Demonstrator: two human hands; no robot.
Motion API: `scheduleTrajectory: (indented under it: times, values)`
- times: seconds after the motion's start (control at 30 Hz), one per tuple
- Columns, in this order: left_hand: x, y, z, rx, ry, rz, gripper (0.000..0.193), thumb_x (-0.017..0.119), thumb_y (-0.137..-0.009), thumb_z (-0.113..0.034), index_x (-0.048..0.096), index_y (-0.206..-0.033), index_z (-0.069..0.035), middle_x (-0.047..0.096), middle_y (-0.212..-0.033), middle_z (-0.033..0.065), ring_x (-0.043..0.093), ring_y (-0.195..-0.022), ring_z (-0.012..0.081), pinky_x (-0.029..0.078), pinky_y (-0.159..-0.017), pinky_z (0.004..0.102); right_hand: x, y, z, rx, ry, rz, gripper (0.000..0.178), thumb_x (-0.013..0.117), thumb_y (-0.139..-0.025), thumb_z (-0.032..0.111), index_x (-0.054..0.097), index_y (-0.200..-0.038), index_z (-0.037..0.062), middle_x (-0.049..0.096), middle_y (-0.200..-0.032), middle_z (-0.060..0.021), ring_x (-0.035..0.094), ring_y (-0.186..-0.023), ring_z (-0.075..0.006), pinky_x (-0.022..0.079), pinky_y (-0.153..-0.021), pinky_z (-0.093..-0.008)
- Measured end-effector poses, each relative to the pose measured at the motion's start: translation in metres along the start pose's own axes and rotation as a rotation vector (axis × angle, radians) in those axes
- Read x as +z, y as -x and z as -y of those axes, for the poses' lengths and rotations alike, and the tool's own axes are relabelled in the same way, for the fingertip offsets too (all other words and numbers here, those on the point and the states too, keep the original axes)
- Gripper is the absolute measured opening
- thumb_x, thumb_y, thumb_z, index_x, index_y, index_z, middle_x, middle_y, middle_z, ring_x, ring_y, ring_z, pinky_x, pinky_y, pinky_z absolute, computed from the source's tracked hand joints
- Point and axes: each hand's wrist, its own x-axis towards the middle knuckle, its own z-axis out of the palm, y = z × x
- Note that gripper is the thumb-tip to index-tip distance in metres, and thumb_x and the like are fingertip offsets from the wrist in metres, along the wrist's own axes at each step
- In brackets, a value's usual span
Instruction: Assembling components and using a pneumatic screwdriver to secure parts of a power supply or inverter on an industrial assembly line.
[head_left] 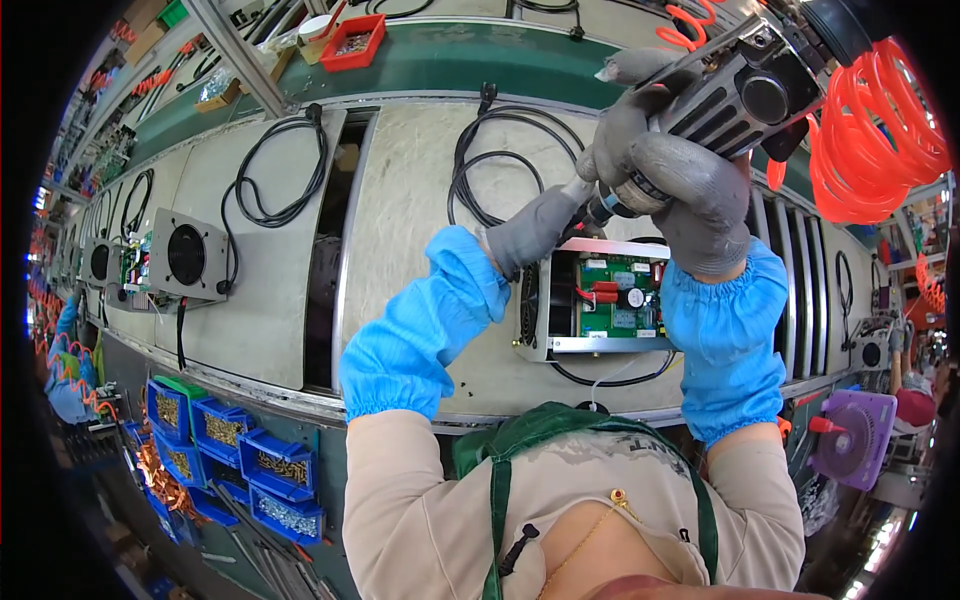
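Note:
My right hand point(690, 180), in a grey glove, is wrapped round a grey and black power screwdriver point(745, 100). Its blue-ringed nose points down and to the left. At that nose, the gloved fingers of my left hand point(540, 228) are closed together; what they pinch is hidden. Just below both hands lies an open metal chassis point(600, 345) on the worktop. It contains a green circuit board point(615, 290) with red and white parts, and a dark fan is partly visible at its left side. My right sleeve covers part of the chassis's right end.
A black cable point(470, 165) lies coiled behind the chassis. Farther left stands another fan unit point(187, 253) with its cable. Red coiled hose point(865, 140) hangs at right. Blue screw bins point(285, 465) sit below the worktop's left edge, and a purple fan point(853, 435) stands at lower right.

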Motion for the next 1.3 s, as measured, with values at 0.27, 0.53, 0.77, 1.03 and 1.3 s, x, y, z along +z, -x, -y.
scheduleTrajectory:
  times: [0.27,0.53,0.77,1.03,1.3]
  values:
    - [0.004,0.002,-0.005,-0.009,0.027,0.028,0.044,0.045,-0.095,-0.044,0.055,-0.113,-0.005,0.058,-0.102,0.0038,0.056,-0.097,0.0135,0.046,-0.088,0.0305,0.003,0.002,-0.003,-0.051,-0.006,-0.021,0.039,0.061,-0.071,0.013,0.052,-0.107,0.0016,0.052,-0.07,-0.0075,0.056,-0.06,-0.0201,0.052,-0.061,-0.0378]
    - [0.009,0.001,0.0,0.156,-0.021,-0.056,0.049,0.038,-0.096,-0.043,0.06,-0.109,-0.001,0.064,-0.096,0.006,0.06,-0.084,0.0106,0.049,-0.078,0.0254,0.013,0.004,0.002,-0.032,0.094,-0.014,0.033,0.059,-0.071,-0.001,0.055,-0.104,0.0003,0.057,-0.076,-0.0091,0.06,-0.061,-0.0199,0.052,-0.059,-0.0363]
    - [0.012,0.004,-0.007,0.143,-0.018,-0.129,0.042,0.038,-0.097,-0.034,0.057,-0.113,0.0,0.063,-0.097,0.0065,0.062,-0.083,0.0116,0.05,-0.078,0.0239,0.02,0.003,0.003,-0.008,0.134,-0.014,0.026,0.058,-0.07,-0.003,0.056,-0.095,-0.0011,0.056,-0.072,-0.0081,0.058,-0.058,-0.0183,0.05,-0.056,-0.032]
    - [0.013,0.047,0.012,0.088,0.354,-0.554,0.062,0.023,-0.099,-0.047,0.048,-0.125,0.003,0.061,-0.115,0.0161,0.057,-0.105,0.0212,0.043,-0.088,0.0324,0.017,0.002,0.006,-0.035,0.159,0.0,0.024,0.056,-0.071,0.002,0.055,-0.094,-0.0023,0.056,-0.062,-0.009,0.057,-0.057,-0.0179,0.049,-0.058,-0.0322]
    - [0.037,0.122,0.044,0.191,0.281,-0.598,0.055,0.041,-0.097,-0.039,0.044,-0.128,0.006,0.058,-0.118,0.0173,0.055,-0.111,0.0238,0.045,-0.089,0.0318,0.01,0.001,0.0,-0.116,0.176,0.089,0.027,0.057,-0.077,0.013,0.055,-0.098,-0.0037,0.057,-0.064,-0.0097,0.06,-0.06,-0.0208,0.052,-0.062,-0.0352]
